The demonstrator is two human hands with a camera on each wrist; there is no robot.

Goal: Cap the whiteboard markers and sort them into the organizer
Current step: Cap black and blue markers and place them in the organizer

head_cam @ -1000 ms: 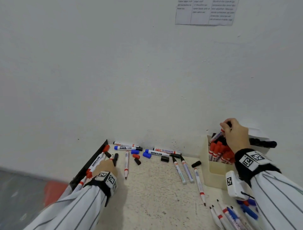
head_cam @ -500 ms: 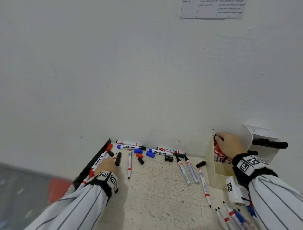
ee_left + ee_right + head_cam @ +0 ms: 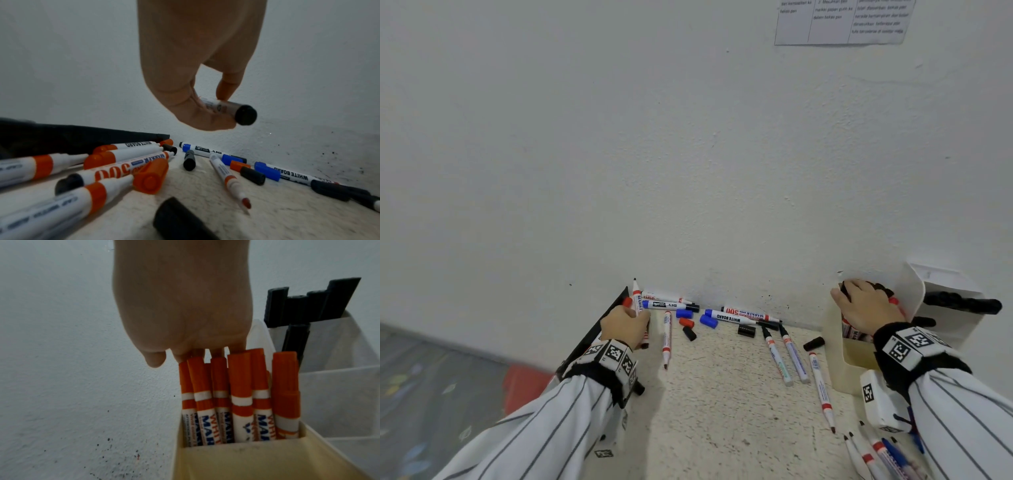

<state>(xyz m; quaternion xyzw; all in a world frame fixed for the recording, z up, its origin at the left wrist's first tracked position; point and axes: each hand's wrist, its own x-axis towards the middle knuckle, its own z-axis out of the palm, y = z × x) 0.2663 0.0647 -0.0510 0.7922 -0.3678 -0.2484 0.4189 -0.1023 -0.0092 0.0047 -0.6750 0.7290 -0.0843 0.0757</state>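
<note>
My left hand (image 3: 631, 320) holds an uncapped white marker (image 3: 636, 297) lifted off the table, its black tip pointing up at the wall. In the left wrist view, thumb and finger of that hand (image 3: 211, 104) pinch the marker's barrel (image 3: 224, 108) near its black end. My right hand (image 3: 859, 296) lies over the caps of the red markers (image 3: 240, 386) standing in the cream organizer (image 3: 849, 366), fingers touching their tops (image 3: 197, 352). Black markers (image 3: 962, 303) fill the white compartment behind. Loose markers (image 3: 667, 339) and blue (image 3: 709, 321), red (image 3: 686, 322) and black caps (image 3: 689, 333) lie along the wall.
A black tray edge (image 3: 599, 325) borders the table on the left, with more red-banded markers (image 3: 102, 164) beside it. Several uncapped markers (image 3: 822, 390) lie in front of the organizer, and more (image 3: 876, 455) at the bottom right. The wall stands close behind everything.
My right hand lowered the red marker into the organizer and now rests on the caps. My left hand raised a marker from the pile at the left.
</note>
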